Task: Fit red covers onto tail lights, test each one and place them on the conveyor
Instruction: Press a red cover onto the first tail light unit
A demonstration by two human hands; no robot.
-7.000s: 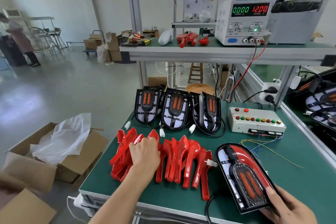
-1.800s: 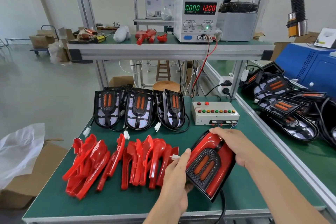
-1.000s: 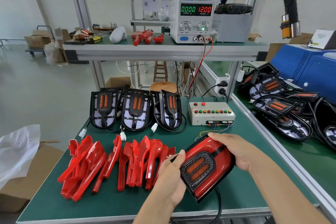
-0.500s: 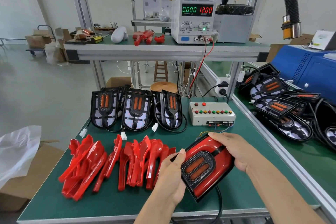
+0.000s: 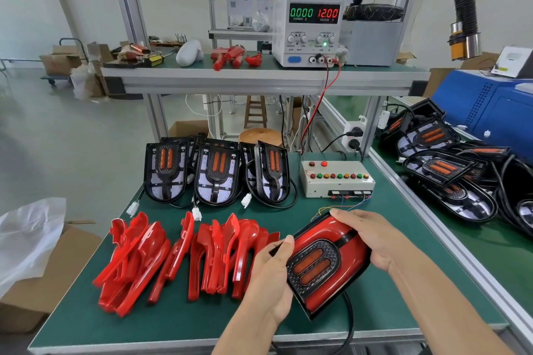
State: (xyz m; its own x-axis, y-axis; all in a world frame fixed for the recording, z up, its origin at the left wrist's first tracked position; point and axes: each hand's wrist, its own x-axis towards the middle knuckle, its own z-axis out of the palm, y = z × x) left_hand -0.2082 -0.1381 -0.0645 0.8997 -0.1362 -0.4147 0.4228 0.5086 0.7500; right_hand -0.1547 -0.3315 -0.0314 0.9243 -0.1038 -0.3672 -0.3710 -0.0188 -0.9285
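Observation:
I hold a tail light (image 5: pixel 326 261) with a red cover fitted on it, tilted above the green mat (image 5: pixel 184 323). My left hand (image 5: pixel 271 277) grips its left edge, thumb up along the rim. My right hand (image 5: pixel 372 235) grips its far right side, fingers curled over the top. Its black cable hangs off the table's front edge. A row of loose red covers (image 5: pixel 178 256) lies to the left. Uncovered tail lights (image 5: pixel 216 173) lean upright behind them. A test box (image 5: pixel 336 179) with coloured buttons stands at the back right.
A power supply (image 5: pixel 310 29) reading 12.00 V sits on the upper shelf, its leads dropping to the table. More tail lights (image 5: pixel 450 179) lie heaped on the conveyor at right. An extraction hose (image 5: pixel 461 37) hangs above. Cardboard boxes (image 5: pixel 43 282) stand left of the table.
Seven seconds ago my left hand was on the red covers and the light lay flat. Now both hands hold the covered light; over the last second it has barely moved.

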